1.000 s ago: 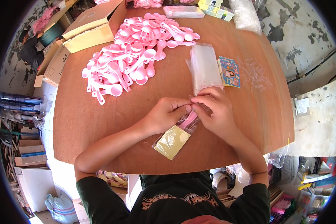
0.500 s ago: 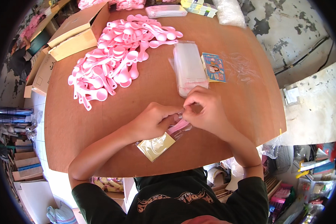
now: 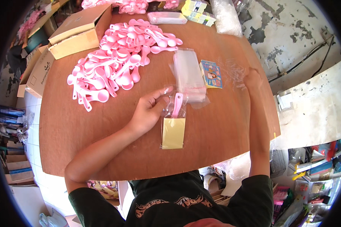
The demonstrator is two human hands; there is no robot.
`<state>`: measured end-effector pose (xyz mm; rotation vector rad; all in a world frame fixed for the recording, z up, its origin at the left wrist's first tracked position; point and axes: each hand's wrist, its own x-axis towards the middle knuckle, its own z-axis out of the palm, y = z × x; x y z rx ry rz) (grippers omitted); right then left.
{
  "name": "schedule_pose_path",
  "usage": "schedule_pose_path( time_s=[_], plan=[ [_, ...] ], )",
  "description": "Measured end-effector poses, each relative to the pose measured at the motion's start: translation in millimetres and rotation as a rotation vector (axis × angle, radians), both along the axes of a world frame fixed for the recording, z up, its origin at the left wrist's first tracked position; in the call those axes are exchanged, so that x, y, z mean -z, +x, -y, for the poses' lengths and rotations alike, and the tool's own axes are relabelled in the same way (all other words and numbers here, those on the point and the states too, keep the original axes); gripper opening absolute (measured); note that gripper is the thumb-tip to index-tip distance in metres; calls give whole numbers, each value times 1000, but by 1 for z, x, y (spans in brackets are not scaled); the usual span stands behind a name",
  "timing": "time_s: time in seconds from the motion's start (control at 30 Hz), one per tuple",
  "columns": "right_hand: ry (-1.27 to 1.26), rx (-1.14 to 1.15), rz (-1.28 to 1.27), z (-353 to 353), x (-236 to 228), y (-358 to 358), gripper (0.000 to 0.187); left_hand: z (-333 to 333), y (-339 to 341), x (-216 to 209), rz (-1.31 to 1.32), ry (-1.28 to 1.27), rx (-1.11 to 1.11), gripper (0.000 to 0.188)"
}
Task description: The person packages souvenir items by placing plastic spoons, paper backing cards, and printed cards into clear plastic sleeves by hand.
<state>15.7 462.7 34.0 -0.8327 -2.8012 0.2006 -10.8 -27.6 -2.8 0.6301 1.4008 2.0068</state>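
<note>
My left hand [image 3: 151,108] pinches the upper left edge of a clear plastic bag [image 3: 165,113] between thumb and fingers. Inside the bag, a pink spoon's handle [image 3: 177,103] shows above a pale yellow card [image 3: 174,133], which hides the rest of it. Away to the right, my right hand [image 3: 252,78] is closed at the tabletop, beside thin clear plastic strips [image 3: 233,72]. Whatever its fingers hold is hidden. Just beyond the bag lies a stack of empty clear bags [image 3: 189,73], with a small pile of blue printed cards [image 3: 212,74] to its right.
A large heap of pink spoons [image 3: 113,60] spreads over the left of the brown table [image 3: 113,151]. An opened cardboard box [image 3: 77,32] stands behind it at the left. Along the far edge are another bag stack [image 3: 166,17], yellow-green card bundles [image 3: 199,13] and a clear plastic roll [image 3: 226,17].
My right hand has left the bag and moved far right to the loose strips. The bag with spoon and card has turned upright, its edge still in my left hand.
</note>
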Motion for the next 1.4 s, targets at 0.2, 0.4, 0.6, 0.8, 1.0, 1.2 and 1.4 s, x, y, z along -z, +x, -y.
schedule_pose_path(
  time_s=[0.2,0.4,0.6,0.8,1.0,1.2,1.4],
  plan=[
    [-36,16,-785,123,-33,22,29,3,2,-14,68,55,-43,44],
    [-585,-502,-422,220,-53,29,28,6,1,-15,-100,23,-69,50],
    [-1449,-953,-731,107,-75,5,31,8,-1,-5,-132,-35,-103,51],
    [37,49,-165,40,-25,25,22,11,-7,-1,-167,-156,-60,50],
    [-444,-194,-415,75,-67,39,16,7,-1,-15,-121,-59,-65,51],
    [-566,-235,-489,125,-57,26,22,2,1,-15,-82,25,-52,53],
    [-622,-493,-696,145,-81,3,27,9,-2,-10,-155,-26,-58,54]
  ],
)
